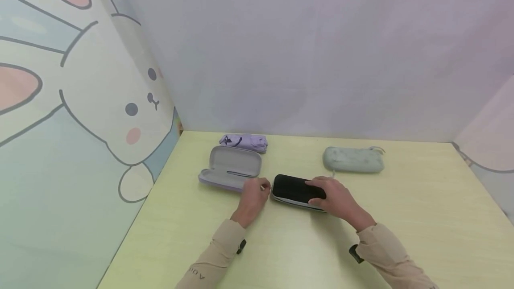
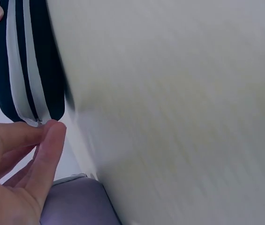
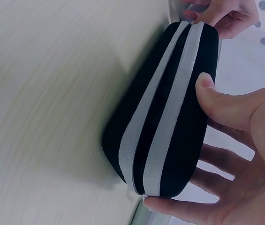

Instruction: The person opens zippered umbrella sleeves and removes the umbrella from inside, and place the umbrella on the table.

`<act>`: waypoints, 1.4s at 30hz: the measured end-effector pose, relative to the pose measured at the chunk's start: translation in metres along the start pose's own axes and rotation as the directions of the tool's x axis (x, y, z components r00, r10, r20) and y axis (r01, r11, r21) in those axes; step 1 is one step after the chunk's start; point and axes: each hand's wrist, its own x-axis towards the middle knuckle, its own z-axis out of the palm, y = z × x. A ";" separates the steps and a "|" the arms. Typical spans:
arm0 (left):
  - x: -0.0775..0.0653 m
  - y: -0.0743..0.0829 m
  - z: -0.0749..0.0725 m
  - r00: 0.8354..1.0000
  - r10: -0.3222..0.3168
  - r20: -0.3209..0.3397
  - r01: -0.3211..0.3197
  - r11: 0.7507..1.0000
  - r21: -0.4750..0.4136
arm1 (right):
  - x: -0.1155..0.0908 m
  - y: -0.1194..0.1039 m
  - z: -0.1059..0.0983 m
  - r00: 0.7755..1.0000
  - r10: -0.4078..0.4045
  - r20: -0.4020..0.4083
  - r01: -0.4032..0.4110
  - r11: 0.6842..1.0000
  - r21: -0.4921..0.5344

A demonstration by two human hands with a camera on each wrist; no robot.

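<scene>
At the black case (image 1: pixel 289 187), 2 hands are busy! It lies on the table (image 1: pixel 289 244), and at its left end the left hand (image 1: pixel 254 196) has thumb and finger pinched together on the zipper (image 2: pixel 39 122). Over on its right, the right hand (image 1: pixel 335 196) is clamped on the black case, thumb at its near side, fingers across its top and round its right end, covering that end from the head view. And look at its near side: 2 white bands (image 3: pixel 177 110) with a dark gap between them!

Crowding the black case on its left, an open case (image 1: pixel 234 159), purple outside, grey inside, lid up; the left hand hides its near right corner. Beyond the black case to its left, a purple bundle (image 1: pixel 246 143), right behind that lid. Beyond the black case to its right, a pale green pouch (image 1: pixel 353 160), apart from both hands. Well behind the black case, a pale backdrop (image 1: pixel 321 57); far to its left, a cartoon rabbit (image 1: pixel 108 70). Nearside of the black case, 2 beige sleeves (image 1: pixel 385 249)!
</scene>
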 end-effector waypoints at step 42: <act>0.037 0.010 0.001 0.989 -0.095 0.110 0.080 0.988 0.134 | -0.002 0.004 0.001 1.000 -0.004 0.031 0.003 1.000 0.015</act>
